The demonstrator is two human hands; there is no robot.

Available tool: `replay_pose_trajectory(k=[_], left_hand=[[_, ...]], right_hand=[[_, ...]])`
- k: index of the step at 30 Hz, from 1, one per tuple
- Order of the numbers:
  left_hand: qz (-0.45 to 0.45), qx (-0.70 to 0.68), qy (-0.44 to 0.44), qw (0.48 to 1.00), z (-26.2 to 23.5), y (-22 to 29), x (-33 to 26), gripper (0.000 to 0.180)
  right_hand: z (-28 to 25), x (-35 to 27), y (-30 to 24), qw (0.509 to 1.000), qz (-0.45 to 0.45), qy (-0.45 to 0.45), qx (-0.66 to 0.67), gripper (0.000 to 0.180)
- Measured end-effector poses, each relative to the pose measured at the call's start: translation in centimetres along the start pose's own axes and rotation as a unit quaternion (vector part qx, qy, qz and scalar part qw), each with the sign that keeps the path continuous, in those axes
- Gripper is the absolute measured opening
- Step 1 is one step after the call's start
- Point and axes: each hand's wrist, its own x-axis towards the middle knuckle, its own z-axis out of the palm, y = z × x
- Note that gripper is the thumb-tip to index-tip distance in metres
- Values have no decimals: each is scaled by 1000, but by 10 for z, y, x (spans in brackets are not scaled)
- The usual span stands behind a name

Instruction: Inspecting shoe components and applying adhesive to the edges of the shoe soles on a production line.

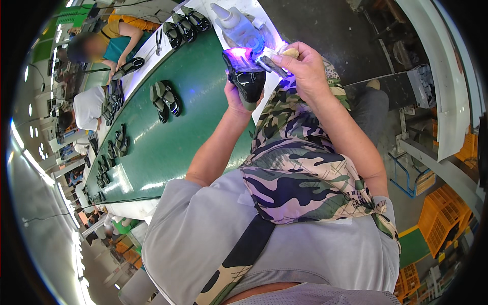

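Note:
A glossy black shoe [250, 87] is in my left hand [234, 96], whose fingers are wrapped round it from below. Violet light falls on its upper end. Close to the shoe's right side, my right hand [308, 71] is closed in a pinch on a small tan piece [291, 53]. A grey, bar-like piece [273, 66] shows beside those fingertips; I cannot tell whether the two are one tool. Just beyond both hands, a white bottle with a pointed nozzle [226, 16] stands on the white table strip [264, 18], near a bluish glow.
A green conveyor belt [203, 76] runs along my left, carrying a pair of shoes [165, 99] and several more farther down. More shoes [185, 25] stand at its far end. Across it, a co-worker [117, 43] handles a shoe. Orange crates [443, 218] are at my right.

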Motion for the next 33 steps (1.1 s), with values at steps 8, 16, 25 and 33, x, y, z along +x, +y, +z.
replay_pose_trajectory(k=[8, 16, 25, 33], left_hand=[[140, 166, 143, 966, 30, -6, 3, 63], [193, 297, 81, 932, 23, 8, 1, 56], [237, 452, 23, 860, 41, 23, -4, 66], [276, 477, 63, 832, 61, -1, 10, 68]], right_hand=[[-11, -11, -13, 998, 21, 64, -10, 19], [-25, -15, -15, 994, 8, 81, -66, 19], [-41, 2, -27, 984, -38, 27, -174, 21], [-55, -11, -23, 959, -71, 63, -266, 19]])
